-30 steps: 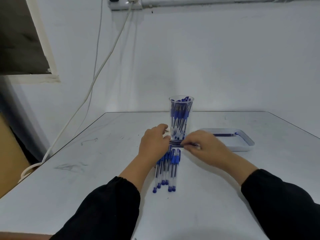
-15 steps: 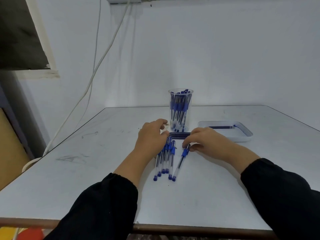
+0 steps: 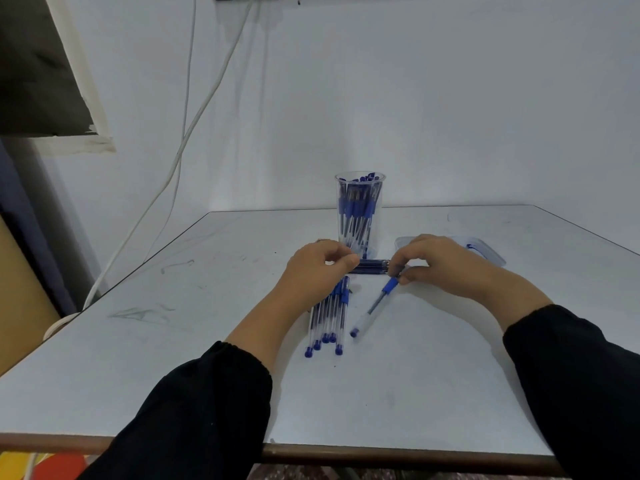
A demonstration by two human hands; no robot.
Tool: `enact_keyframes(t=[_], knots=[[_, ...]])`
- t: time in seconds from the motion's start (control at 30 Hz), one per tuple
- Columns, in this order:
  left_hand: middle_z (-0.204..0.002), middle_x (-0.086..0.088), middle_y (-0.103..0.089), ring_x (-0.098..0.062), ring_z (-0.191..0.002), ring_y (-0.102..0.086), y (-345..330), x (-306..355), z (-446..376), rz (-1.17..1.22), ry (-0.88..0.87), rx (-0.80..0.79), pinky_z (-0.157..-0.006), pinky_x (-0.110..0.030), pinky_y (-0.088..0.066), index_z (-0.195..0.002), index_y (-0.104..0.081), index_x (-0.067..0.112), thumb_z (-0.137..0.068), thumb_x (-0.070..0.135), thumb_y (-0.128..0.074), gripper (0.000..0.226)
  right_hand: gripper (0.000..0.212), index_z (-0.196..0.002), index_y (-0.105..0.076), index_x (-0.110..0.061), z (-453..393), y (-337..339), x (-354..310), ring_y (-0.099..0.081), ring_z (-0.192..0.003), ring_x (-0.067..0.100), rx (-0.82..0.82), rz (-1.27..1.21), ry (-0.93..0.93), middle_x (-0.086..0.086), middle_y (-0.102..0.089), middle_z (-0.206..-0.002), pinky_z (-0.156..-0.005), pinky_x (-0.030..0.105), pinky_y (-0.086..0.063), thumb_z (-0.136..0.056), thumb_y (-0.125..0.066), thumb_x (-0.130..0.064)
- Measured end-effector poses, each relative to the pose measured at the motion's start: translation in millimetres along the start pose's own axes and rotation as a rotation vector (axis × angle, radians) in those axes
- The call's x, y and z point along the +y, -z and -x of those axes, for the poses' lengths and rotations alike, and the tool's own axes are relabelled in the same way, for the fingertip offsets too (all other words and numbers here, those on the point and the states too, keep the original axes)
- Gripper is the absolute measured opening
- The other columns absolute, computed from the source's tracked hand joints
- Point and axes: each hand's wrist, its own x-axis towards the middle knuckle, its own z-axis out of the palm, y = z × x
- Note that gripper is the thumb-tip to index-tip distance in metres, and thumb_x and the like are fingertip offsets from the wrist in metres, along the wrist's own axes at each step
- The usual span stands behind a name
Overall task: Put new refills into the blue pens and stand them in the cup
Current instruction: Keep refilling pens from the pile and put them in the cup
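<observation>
Nearest the bench [image 3: 415,393] edge, a row of blue pens [image 3: 327,323] awaits refilling, one pen [image 3: 372,311] angled apart under the right hand [image 3: 446,265], whose fingers pinch its blue end. Beyond, the left hand [image 3: 317,271] curls over the refill bundle [image 3: 370,266]. Farther back, the cup [image 3: 360,211] already stands crowded, the tray [image 3: 491,252] beside it; nothing blocks the way.
</observation>
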Motion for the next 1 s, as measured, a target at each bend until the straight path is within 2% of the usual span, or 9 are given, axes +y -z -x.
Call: enact_keyframes(t=[0.1,0.17,0.3,0.4,0.5,0.6,0.7,0.83,1.0], knots=[[-0.087,0.001,-0.069,-0.016,-0.087,-0.062,-1.1,3.7,1.4,0.007,-0.004,-0.096,-0.083,-0.039,-0.051,-0.082,-0.072,0.029,-0.083,0.052,-0.060,0.026,0.018,-0.089,-0.071,-0.036,0.3,-0.3,-2.0,-0.049,-0.098,-0.002,0.037,-0.022,0.006,-0.014,-0.061,-0.093,-0.080,0.016,-0.035,-0.084,-0.071,-0.019],[-0.081,0.006,-0.069,-0.013,-0.085,-0.063,-2.0,3.7,2.7,-0.041,-0.010,-0.124,-0.085,-0.039,-0.052,-0.081,-0.073,0.033,-0.077,0.055,-0.065,0.023,0.017,-0.090,-0.069,-0.040,-2.1,-4.1,-3.9,-0.052,-0.099,0.003,0.051,-0.018,0.007,-0.011,-0.062,-0.096,-0.082,0.017,-0.037,-0.083,-0.071,-0.024],[-0.081,0.015,-0.065,-0.007,-0.090,-0.054,-1.0,2.2,1.8,-0.333,-0.090,-0.048,-0.096,-0.032,-0.036,-0.100,-0.071,0.037,-0.080,0.051,-0.064,0.026,0.014,-0.093,-0.070,-0.039,-3.4,-9.4,-11.7,-0.052,-0.096,0.006,0.082,-0.026,-0.006,-0.008,-0.058,-0.099,-0.085,0.024,-0.039,-0.083,-0.072,-0.029],[-0.086,0.012,-0.065,-0.005,-0.084,-0.047,-0.1,1.6,0.8,-0.551,-0.243,-0.020,-0.091,-0.029,-0.027,-0.107,-0.067,0.035,-0.089,0.044,-0.055,0.023,0.015,-0.086,-0.067,-0.046,-3.4,-11.6,-16.0,-0.050,-0.092,0.003,0.102,-0.008,-0.003,-0.009,-0.059,-0.095,-0.080,0.023,-0.037,-0.080,-0.074,-0.035],[-0.087,0.008,-0.062,-0.010,-0.081,-0.050,-1.9,2.6,1.6,-0.541,-0.280,-0.006,-0.081,-0.029,-0.037,-0.101,-0.064,0.026,-0.092,0.030,-0.052,0.016,0.018,-0.080,-0.062,-0.049,-2.8,-13.9,-19.2,-0.048,-0.088,-0.001,0.116,-0.017,0.019,-0.013,-0.061,-0.087,-0.075,0.022,-0.035,-0.078,-0.075,-0.037],[-0.097,0.008,-0.063,-0.013,-0.088,-0.055,-5.6,5.7,6.3,-0.488,-0.245,-0.055,-0.075,-0.029,-0.045,-0.108,-0.062,0.027,-0.093,0.028,-0.049,0.020,0.016,-0.081,-0.064,-0.047,-2.2,-15.0,-22.2,-0.048,-0.084,-0.002,0.123,-0.006,0.049,-0.014,-0.059,-0.082,-0.072,0.020,-0.034,-0.078,-0.076,-0.036],[-0.100,0.012,-0.065,-0.009,-0.091,-0.055,-8.6,5.6,6.9,-0.526,-0.302,-0.043,-0.071,-0.027,-0.043,-0.112,-0.064,0.033,-0.094,0.039,-0.048,0.025,0.010,-0.085,-0.071,-0.041,-3.3,-15.0,-21.0,-0.050,-0.085,-0.004,0.122,-0.002,0.048,-0.015,-0.060,-0.082,-0.072,0.018,-0.035,-0.077,-0.076,-0.038],[-0.092,0.010,-0.066,-0.012,-0.084,-0.058,-10.2,4.6,4.3,-0.567,-0.305,-0.015,-0.066,-0.027,-0.042,-0.104,-0.064,0.028,-0.094,0.035,-0.047,0.022,0.017,-0.094,-0.074,-0.039,-3.9,-15.1,-16.2,-0.053,-0.090,0.003,0.135,-0.013,0.030,-0.011,-0.062,-0.089,-0.078,0.022,-0.038,-0.077,-0.075,-0.040],[-0.090,0.009,-0.066,-0.011,-0.081,-0.057,-11.7,6.8,5.6,-0.590,-0.295,0.004,-0.062,-0.026,-0.040,-0.106,-0.064,0.034,-0.095,0.039,-0.043,0.024,0.011,-0.089,-0.075,-0.040,-2.0,-14.5,-19.9,-0.054,-0.089,0.002,0.176,-0.065,0.040,-0.010,-0.062,-0.087,-0.078,0.020,-0.040,-0.080,-0.074,-0.034]])
